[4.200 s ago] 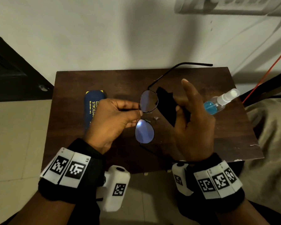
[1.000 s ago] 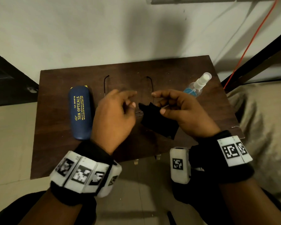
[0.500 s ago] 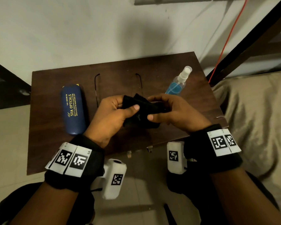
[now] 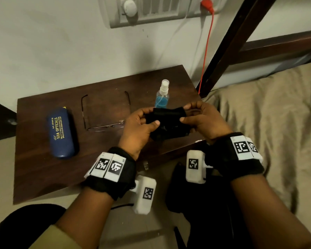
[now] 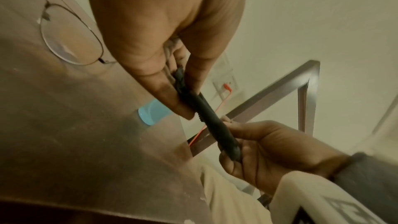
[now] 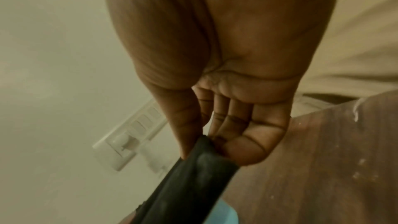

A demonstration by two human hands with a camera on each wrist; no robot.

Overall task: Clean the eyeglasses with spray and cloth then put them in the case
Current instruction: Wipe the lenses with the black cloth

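Both hands hold a black cloth (image 4: 167, 121) stretched between them above the table's right front corner. My left hand (image 4: 144, 123) pinches its left end (image 5: 183, 89) between thumb and fingers; my right hand (image 4: 196, 117) pinches the right end (image 6: 204, 159). The thin-framed eyeglasses (image 4: 104, 112) lie on the dark wooden table (image 4: 43, 168), temples unfolded toward the wall, just left of my left hand; one lens (image 5: 71, 40) shows in the left wrist view. A spray bottle (image 4: 162, 96) of blue liquid stands behind the cloth. The shut navy glasses case (image 4: 61, 132) lies at the left.
The table stands against a pale wall with a switch panel (image 4: 151, 9) and a red cable (image 4: 206, 51) hanging down. A bed with beige bedding (image 4: 267, 114) and a dark wooden frame post (image 4: 228, 42) lies to the right. Tiled floor is below the table's front edge.
The glasses, held up in my left hand earlier, now lie on the table. Both hands have taken the black cloth and spread it between them, shifted to the right.
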